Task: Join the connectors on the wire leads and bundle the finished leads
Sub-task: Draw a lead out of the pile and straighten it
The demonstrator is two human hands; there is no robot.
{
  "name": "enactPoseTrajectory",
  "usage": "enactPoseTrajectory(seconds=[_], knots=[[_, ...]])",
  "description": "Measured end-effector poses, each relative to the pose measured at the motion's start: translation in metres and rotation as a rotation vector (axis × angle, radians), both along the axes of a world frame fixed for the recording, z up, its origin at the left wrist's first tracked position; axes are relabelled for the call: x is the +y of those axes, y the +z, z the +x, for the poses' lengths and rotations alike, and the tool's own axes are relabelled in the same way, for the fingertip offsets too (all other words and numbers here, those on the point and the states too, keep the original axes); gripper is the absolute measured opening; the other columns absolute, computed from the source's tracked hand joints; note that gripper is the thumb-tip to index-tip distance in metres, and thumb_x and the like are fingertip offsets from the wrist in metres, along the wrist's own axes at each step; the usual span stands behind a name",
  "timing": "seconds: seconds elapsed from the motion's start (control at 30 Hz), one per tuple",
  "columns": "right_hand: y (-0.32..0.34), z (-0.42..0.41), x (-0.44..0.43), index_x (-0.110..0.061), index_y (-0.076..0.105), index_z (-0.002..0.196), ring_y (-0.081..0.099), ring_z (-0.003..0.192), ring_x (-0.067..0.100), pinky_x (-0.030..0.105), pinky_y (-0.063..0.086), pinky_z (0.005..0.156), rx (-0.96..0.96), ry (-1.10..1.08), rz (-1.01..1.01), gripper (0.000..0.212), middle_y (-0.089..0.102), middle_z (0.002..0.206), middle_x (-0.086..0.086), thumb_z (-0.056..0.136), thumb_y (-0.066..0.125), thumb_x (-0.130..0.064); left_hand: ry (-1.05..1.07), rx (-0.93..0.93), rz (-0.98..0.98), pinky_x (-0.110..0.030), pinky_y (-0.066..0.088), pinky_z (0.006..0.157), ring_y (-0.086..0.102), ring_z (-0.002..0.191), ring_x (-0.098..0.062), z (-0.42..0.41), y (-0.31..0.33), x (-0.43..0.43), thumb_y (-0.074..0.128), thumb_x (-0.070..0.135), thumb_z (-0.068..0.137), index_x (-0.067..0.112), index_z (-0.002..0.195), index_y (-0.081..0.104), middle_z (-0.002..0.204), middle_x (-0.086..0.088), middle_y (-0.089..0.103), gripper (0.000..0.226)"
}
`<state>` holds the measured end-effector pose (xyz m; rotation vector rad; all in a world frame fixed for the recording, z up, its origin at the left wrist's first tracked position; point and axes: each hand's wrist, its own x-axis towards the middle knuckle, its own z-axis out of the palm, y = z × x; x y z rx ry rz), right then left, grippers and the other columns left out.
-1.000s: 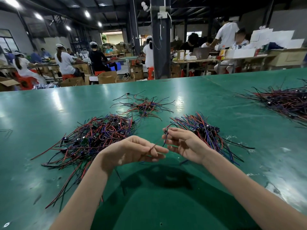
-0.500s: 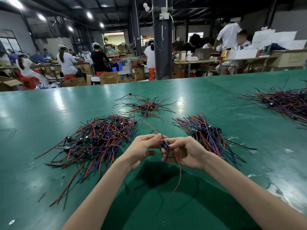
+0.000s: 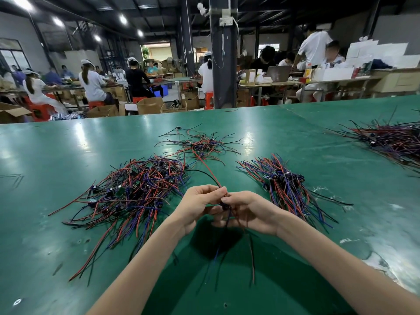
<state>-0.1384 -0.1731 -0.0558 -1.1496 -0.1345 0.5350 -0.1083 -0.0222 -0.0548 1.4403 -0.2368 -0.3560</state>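
Green worktop (image 3: 68,155), people (image 3: 92,85) seated behind; my hands meet at centre, fingertips touching; left hand (image 3: 197,201) pinches the red lead (image 3: 205,165), which runs up and away toward the far pile (image 3: 200,144); right hand (image 3: 252,212) grips the dark connector (image 3: 225,206), wires (image 3: 251,255) hanging toward me. Mating axis looks roughly left-right, so I'd push the hands together; tidier right pile (image 3: 288,185), likely finished leads, lies just beside right hand.

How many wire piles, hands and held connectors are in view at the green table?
Wire piles: 4 (left pile, middle pile, right pile, far-right pile)
Hands: 2 (left hand, right hand)
Held connector: 1
Total: 7
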Motion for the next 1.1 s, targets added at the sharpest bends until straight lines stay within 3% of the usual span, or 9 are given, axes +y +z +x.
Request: enactPoseTrajectory(seconds=[0.1,0.2,0.33,0.4,0.53,0.83,1.1], knots=[[0.000,0.000,0.002,0.002,0.063,0.097,0.062,0.064,0.017,0.041,0.059,0.077,0.003,-0.034,-0.040,0.017,0.061,0.074,0.011,0.091,0.049,-0.006,0.050,-0.008,0.020,-0.022,0.043,0.061,0.046,0.052,-0.010,0.002,-0.001,0.000,0.068,0.015,0.084,0.010,0.076,0.066,0.053,0.005,0.056,0.010],[-0.002,-0.001,0.000,-0.001,0.064,0.097,0.063,0.064,0.018,0.044,0.056,0.085,0.017,-0.015,-0.086,0.017,0.061,0.069,0.010,0.088,0.053,-0.009,0.105,0.006,-0.046,-0.015,0.048,0.054,0.052,0.049,-0.005,0.005,-0.001,0.001,0.067,0.008,0.085,0.007,0.083,0.065,0.057,0.005,0.061,0.002],[0.000,0.000,-0.002,-0.005,0.068,0.097,0.068,0.076,0.023,0.045,0.051,0.093,0.007,0.008,-0.143,0.024,0.069,0.081,0.013,0.082,0.057,-0.020,0.106,-0.055,-0.042,-0.014,0.046,0.050,0.049,0.044,-0.006,0.004,-0.002,0.000,0.067,0.003,0.083,0.003,0.082,0.066,0.055,0.002,0.060,0.001],[0.001,0.000,-0.001,-0.007,0.071,0.091,0.070,0.079,0.024,0.041,0.053,0.089,0.025,-0.001,-0.155,0.025,0.071,0.083,0.014,0.081,0.056,-0.025,0.106,-0.083,-0.022,-0.015,0.048,0.053,0.052,0.047,-0.008,0.004,-0.003,-0.001,0.067,0.003,0.083,0.004,0.079,0.067,0.057,0.000,0.061,0.004],[0.002,-0.002,-0.001,-0.005,0.073,0.082,0.072,0.077,0.025,0.034,0.058,0.074,0.050,-0.025,-0.169,0.030,0.073,0.081,0.016,0.094,0.047,-0.016,0.111,-0.162,0.030,-0.014,0.043,0.049,0.051,0.047,-0.005,0.003,-0.004,-0.004,0.068,0.006,0.084,0.008,0.073,0.067,0.057,0.004,0.063,0.011],[0.005,-0.006,0.005,0.000,0.066,0.087,0.072,0.072,0.024,0.033,0.058,0.065,0.019,-0.062,-0.181,0.027,0.072,0.076,0.016,0.096,0.046,-0.016,0.132,-0.198,0.019,-0.015,0.038,0.043,0.043,0.037,-0.008,0.000,-0.001,-0.004,0.069,0.009,0.083,0.007,0.071,0.064,0.053,0.004,0.061,0.014],[0.006,-0.007,0.009,0.004,0.064,0.080,0.069,0.057,0.023,0.029,0.058,0.056,-0.051,-0.147,-0.286,0.028,0.070,0.066,0.018,0.095,0.049,-0.013,0.292,-0.191,0.042,-0.016,0.045,0.045,0.048,0.046,-0.001,0.007,-0.002,-0.002,0.074,0.010,0.080,0.009,0.064,0.068,0.051,0.006,0.061,0.017]])
